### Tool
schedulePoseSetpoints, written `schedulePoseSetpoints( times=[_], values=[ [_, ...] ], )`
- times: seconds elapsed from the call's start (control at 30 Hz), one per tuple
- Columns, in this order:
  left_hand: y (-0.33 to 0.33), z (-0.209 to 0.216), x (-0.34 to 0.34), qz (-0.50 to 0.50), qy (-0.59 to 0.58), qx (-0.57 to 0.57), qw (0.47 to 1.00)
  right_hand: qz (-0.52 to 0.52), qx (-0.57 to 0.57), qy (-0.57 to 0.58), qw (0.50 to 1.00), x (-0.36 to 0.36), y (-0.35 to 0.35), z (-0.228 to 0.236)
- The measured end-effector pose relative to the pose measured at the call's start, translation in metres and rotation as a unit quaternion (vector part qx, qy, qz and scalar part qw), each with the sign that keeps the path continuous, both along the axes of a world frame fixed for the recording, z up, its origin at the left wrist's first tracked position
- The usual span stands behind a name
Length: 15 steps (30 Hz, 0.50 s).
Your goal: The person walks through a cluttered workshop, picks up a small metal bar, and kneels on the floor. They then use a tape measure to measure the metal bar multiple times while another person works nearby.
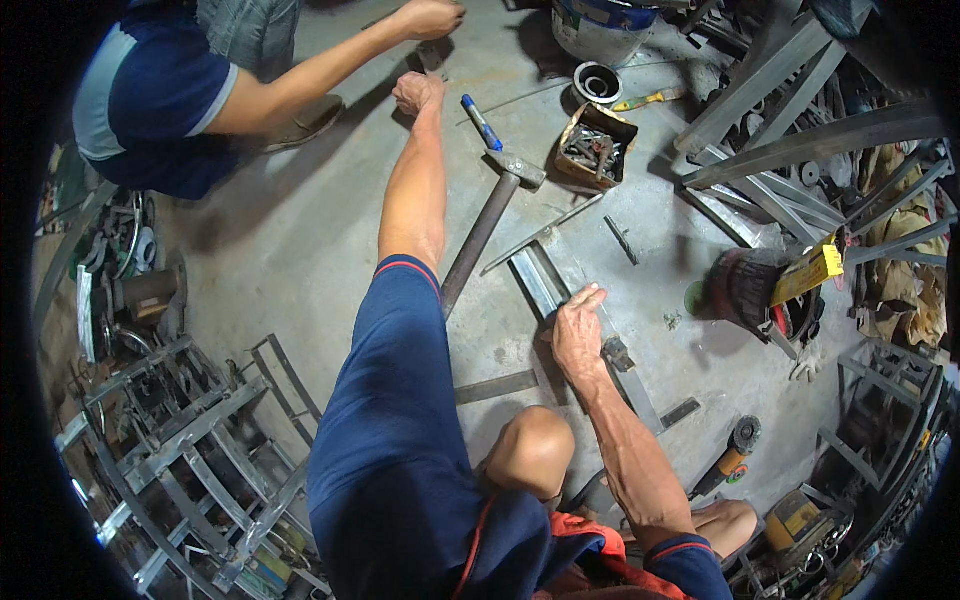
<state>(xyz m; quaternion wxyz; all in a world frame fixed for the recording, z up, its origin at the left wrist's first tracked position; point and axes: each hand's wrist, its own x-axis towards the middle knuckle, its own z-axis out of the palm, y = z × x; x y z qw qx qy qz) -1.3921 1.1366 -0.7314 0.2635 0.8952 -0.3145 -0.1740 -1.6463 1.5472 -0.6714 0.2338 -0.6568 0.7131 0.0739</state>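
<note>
Two hands working on the concrete floor here. The right hand (578, 335) is spread flat, pressing on a long steel channel bar (540, 283) lying near the person's knee. The left hand (417, 93) is stretched far out and curled shut, can't tell if anything's in it. A hammer (492, 215) lies between them, and a co-worker's hand (430, 18) reaches in just beyond.
</note>
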Motion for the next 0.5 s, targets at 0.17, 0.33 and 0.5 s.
schedulePoseSetpoints(
  times=[0.17,0.33,0.5],
  values=[
    [0.089,-0.001,0.001,-0.119,-0.137,-0.21,0.961,-0.014,-0.001,-0.026,1.0,-0.001,0.002,0.003],
    [0.192,0.036,-0.006,-0.202,-0.098,-0.351,0.909,0.023,-0.012,0.016,1.0,-0.001,0.001,-0.005],
    [0.25,0.08,-0.011,-0.199,-0.081,-0.386,0.897,0.015,-0.009,0.002,1.0,-0.002,0.004,-0.017]
  ],
)
